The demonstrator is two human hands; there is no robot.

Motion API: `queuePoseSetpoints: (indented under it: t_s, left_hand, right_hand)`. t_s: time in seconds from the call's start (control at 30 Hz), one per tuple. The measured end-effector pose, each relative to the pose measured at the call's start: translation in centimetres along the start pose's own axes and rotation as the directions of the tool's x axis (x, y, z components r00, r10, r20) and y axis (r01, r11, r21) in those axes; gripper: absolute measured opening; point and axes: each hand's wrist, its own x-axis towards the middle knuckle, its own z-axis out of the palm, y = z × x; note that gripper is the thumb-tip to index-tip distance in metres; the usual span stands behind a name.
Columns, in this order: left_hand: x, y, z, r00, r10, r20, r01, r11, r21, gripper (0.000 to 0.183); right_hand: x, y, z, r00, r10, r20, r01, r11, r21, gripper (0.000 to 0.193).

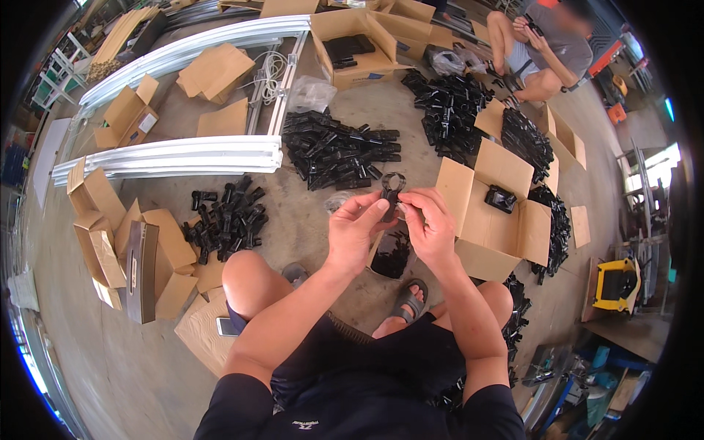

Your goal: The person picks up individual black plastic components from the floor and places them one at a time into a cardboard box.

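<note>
Both hands meet above the concrete floor (323, 227), in front of the seated person's bare knees. The left hand (353, 229) and the right hand (431, 224) each pinch one side of a small black plastic clamp-shaped fitting (391, 192), fingers curled around it, its ring-like top poking up above the fingertips. Just right of the fitting stands an open brown cardboard box (493, 220) with one black part lying inside. Beyond the fitting a heap of matching black plastic parts (334, 150) is spread on the floor; to its left lies a smaller cluster of black parts (227, 216). Long pale metal rails (176, 155) run further left. Far beyond, another person (546, 48) sits working.
</note>
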Motion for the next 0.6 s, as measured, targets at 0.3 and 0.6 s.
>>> queuePoseSetpoints:
  t_s: [0.3,0.6]
  left_hand:
    - [-0.28,-0.44,0.17,1.000,0.006,-0.030,-0.006,1.000,0.007,0.013]
    - [-0.49,-0.05,0.36,1.000,-0.002,-0.020,0.002,1.000,0.010,0.011]
  right_hand:
    - [-0.59,0.10,0.36,1.000,-0.007,-0.017,0.006,0.998,-0.063,0.015]
    - [0.05,-0.53,-0.21,0.991,-0.134,-0.009,0.133,0.987,-0.086,0.018]
